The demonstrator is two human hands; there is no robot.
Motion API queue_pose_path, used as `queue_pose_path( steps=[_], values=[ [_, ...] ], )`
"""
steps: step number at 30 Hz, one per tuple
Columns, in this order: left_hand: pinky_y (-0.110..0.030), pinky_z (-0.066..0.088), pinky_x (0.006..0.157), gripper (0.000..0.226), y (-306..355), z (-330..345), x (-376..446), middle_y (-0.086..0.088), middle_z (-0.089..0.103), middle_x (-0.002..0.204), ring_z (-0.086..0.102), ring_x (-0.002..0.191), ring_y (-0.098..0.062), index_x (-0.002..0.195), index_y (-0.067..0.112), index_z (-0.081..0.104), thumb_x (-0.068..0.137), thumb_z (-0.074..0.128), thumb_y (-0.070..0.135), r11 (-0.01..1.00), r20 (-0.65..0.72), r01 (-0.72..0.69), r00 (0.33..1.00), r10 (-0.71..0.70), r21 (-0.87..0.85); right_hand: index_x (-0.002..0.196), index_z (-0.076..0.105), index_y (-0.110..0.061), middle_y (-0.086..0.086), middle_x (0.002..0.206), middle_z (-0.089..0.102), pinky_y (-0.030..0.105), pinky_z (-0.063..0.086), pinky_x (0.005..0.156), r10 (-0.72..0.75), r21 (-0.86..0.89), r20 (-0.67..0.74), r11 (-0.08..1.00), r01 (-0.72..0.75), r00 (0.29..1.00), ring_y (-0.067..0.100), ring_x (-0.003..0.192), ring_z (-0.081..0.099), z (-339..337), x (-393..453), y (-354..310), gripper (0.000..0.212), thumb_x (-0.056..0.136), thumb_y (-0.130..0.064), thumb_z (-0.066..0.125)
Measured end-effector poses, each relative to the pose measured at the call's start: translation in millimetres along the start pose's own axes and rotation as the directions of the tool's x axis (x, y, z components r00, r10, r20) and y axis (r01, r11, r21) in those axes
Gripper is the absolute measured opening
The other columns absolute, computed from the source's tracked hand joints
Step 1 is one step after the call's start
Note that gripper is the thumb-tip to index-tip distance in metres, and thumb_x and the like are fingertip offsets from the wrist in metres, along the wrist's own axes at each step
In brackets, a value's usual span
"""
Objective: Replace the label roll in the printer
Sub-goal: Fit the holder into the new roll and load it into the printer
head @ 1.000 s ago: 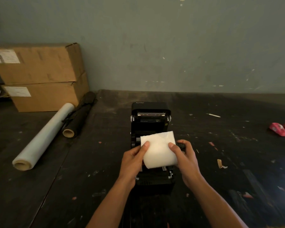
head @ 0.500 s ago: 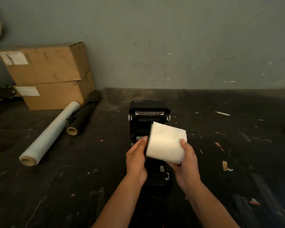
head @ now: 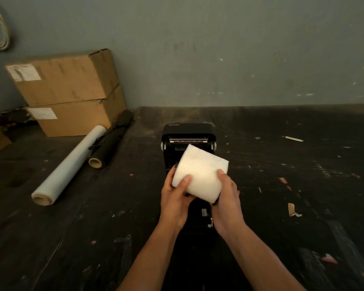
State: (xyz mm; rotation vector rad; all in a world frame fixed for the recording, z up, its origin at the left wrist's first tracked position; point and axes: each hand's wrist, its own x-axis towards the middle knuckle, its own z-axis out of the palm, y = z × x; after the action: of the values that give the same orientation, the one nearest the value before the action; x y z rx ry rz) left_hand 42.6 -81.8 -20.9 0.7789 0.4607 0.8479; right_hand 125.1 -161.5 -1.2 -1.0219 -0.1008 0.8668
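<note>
We gripped the white paper label roll (head: 200,175) with left hand (head: 174,198) and right hand (head: 226,203) over the open black plastic printer (head: 188,131); seating remained.

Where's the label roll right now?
In the head view, centre frame, the label roll is held by the left hand and right hand above the open printer.

The printer (head: 188,148) stands on the table (head: 282,196) near its middle, lid raised toward the wall (head: 219,49) behind it. Over the printer's open front, the label roll (head: 200,175) is held tilted between the left hand (head: 174,201) on its left and the right hand (head: 226,203) on its right. Far left, two stacked boxes (head: 72,93) sit against the wall, with two long rolls (head: 69,162) lying side by side before them.
</note>
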Motion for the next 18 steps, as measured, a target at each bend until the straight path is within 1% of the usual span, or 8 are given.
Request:
queue_pose_path(
  steps=[2, 3, 5, 7, 9, 13, 15, 18],
  values=[
    [-0.055, 0.053, 0.09, 0.063, -3.6, -7.0, 1.2, -0.013, 0.066, 0.123, 0.063, 0.113, -0.032, 0.133, 0.02, 0.052, 0.074, 0.072, 0.026, 0.987, -0.041, 0.059, 0.997, -0.065, -0.152, 0.113, 0.048, -0.028, 0.001, 0.11, 0.058, 0.038, 0.051, 0.084, 0.0, -0.266, 0.051, 0.964, 0.014, 0.999, 0.019, 0.101, 0.059, -1.7, -2.7, -3.0, 0.046, 0.075, -0.047, 0.067],
    [-0.055, 0.054, 0.089, 0.059, -5.9, -12.1, 1.2, -0.015, 0.066, 0.123, 0.063, 0.113, -0.034, 0.132, 0.02, 0.051, 0.077, 0.069, 0.028, 0.969, -0.044, 0.099, 0.993, -0.112, -0.225, 0.117, 0.046, -0.029, -0.001, 0.113, 0.057, 0.035, 0.05, 0.082, 0.007, -0.384, 0.094, 0.923, 0.03, 0.996, 0.017, 0.101, 0.057, -2.9, -6.2, -5.8, 0.054, 0.073, -0.051, 0.068],
    [-0.054, 0.056, 0.082, 0.056, -10.2, -24.1, 0.5, -0.019, 0.066, 0.122, 0.063, 0.112, -0.038, 0.132, 0.02, 0.051, 0.08, 0.067, 0.034, 0.931, -0.036, 0.158, 0.983, -0.18, -0.33, 0.12, 0.045, -0.032, -0.007, 0.116, 0.054, 0.025, 0.046, 0.073, 0.046, -0.585, 0.208, 0.806, 0.087, 0.977, 0.008, 0.1, 0.054, -7.3, -14.2, -14.6, 0.066, 0.065, -0.063, 0.066],
    [-0.052, 0.056, 0.076, 0.057, -12.2, -37.1, -0.4, -0.02, 0.066, 0.121, 0.064, 0.109, -0.039, 0.132, 0.021, 0.051, 0.08, 0.068, 0.038, 0.903, -0.028, 0.195, 0.974, -0.223, -0.383, 0.121, 0.048, -0.035, -0.014, 0.119, 0.054, 0.026, 0.046, 0.078, 0.151, -0.726, 0.31, 0.676, 0.131, 0.939, 0.007, 0.102, 0.055, -16.7, -19.3, -29.5, 0.075, 0.056, -0.071, 0.061],
    [-0.052, 0.056, 0.076, 0.064, -12.8, -49.1, -2.6, -0.02, 0.067, 0.12, 0.065, 0.106, -0.04, 0.134, 0.022, 0.051, 0.077, 0.072, 0.04, 0.883, -0.016, 0.25, 0.96, -0.279, -0.397, 0.119, 0.051, -0.039, -0.016, 0.118, 0.057, 0.037, 0.049, 0.09, 0.257, -0.798, 0.346, 0.587, 0.138, 0.903, 0.01, 0.103, 0.061, -26.7, -19.8, -50.7, 0.074, 0.054, -0.073, 0.061],
    [-0.053, 0.056, 0.077, 0.079, -13.5, -63.0, -7.9, -0.02, 0.067, 0.119, 0.067, 0.102, -0.04, 0.133, 0.023, 0.055, 0.061, 0.084, 0.039, 0.843, 0.029, 0.408, 0.904, -0.426, -0.349, 0.121, 0.05, -0.034, -0.012, 0.115, 0.057, 0.041, 0.055, 0.082, 0.244, -0.815, 0.299, 0.568, 0.113, 0.923, 0.012, 0.102, 0.061, -28.1, 1.6, -87.6, 0.08, 0.052, -0.07, 0.065],
    [-0.058, 0.051, 0.086, 0.087, -15.4, -62.8, -9.8, -0.023, 0.064, 0.122, 0.064, 0.107, -0.044, 0.132, 0.022, 0.057, 0.053, 0.09, 0.039, 0.817, 0.058, 0.499, 0.861, -0.506, -0.288, 0.127, 0.045, -0.036, -0.011, 0.122, 0.051, 0.045, 0.056, 0.081, 0.365, -0.799, 0.341, 0.598, 0.063, 0.866, 0.017, 0.106, 0.059, -18.4, 12.5, -92.2, 0.08, 0.056, -0.066, 0.067],
    [-0.062, 0.035, 0.106, 0.095, -15.4, -59.2, -10.5, -0.025, 0.053, 0.137, 0.049, 0.125, -0.046, 0.134, 0.021, 0.055, 0.049, 0.093, 0.04, 0.785, 0.138, 0.598, 0.802, -0.582, -0.161, 0.141, 0.027, -0.037, -0.004, 0.141, 0.039, 0.053, 0.052, 0.085, 0.566, -0.841, 0.387, 0.54, 0.027, 0.728, 0.023, 0.116, 0.051, -11.0, 25.2, -86.4, 0.09, 0.065, -0.06, 0.069]
  ],
)
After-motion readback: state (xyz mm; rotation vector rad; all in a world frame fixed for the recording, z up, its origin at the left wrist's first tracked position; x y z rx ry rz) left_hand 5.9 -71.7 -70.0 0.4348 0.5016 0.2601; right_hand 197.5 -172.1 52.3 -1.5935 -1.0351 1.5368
